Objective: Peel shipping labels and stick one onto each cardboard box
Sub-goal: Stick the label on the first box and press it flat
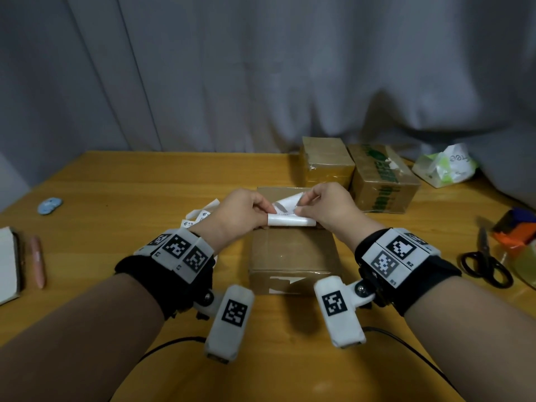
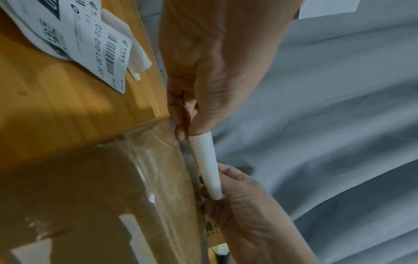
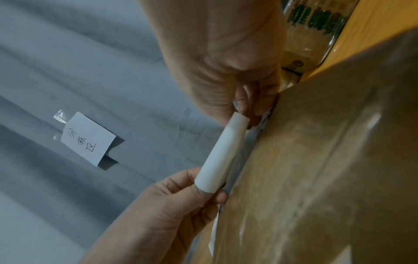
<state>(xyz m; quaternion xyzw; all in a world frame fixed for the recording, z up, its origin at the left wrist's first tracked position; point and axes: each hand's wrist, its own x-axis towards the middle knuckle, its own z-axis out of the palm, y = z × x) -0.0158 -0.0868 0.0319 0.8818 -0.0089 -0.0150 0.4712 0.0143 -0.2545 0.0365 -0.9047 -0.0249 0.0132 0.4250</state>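
A white shipping label [image 1: 290,220] curls into a roll just above the far part of the brown cardboard box [image 1: 293,256] in the middle of the table. My left hand [image 1: 268,213] pinches the label's left end and my right hand [image 1: 300,210] pinches a lifted layer at its right end. In the left wrist view the rolled label [image 2: 208,164] runs from my left hand [image 2: 187,128] down to my right hand [image 2: 248,214], beside the taped box [image 2: 113,187]. The right wrist view shows the same roll [image 3: 221,157] held at both ends.
Two more taped boxes [image 1: 326,163] [image 1: 383,181] stand at the back right. Loose printed labels [image 1: 200,216] lie left of my hands. Scissors [image 1: 484,262], tape rolls [image 1: 516,230] and a tissue pack [image 1: 446,166] sit on the right; a pen [image 1: 37,261] and notebook [image 1: 8,265] on the left.
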